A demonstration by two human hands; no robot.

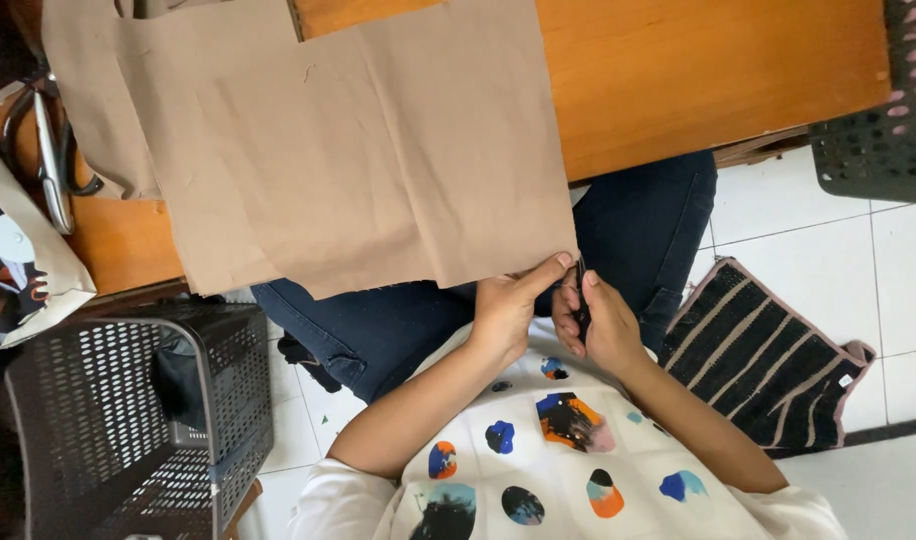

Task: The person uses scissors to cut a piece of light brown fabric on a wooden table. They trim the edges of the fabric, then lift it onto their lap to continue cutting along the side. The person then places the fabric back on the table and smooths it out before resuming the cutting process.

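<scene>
Tan cloth [358,150] spread over wooden tabletop [718,70], lower edge hanging past front edge above lap. Left hand [508,305] pinching cloth's lower right corner between thumb and fingers. Right hand [598,325] closed narrow around small dark tool [581,300], kind unclear, just beside that corner. Scissors [48,160] at tabletop's left end. Grey plastic basket [128,420] on floor, left. Striped dark mat [758,360] on white tiles, right.

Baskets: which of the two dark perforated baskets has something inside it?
The plastic basket at lower left, beside the person's knee: a dark bundle lies inside. The other basket, at the upper right corner, shows only perforated wall.
</scene>
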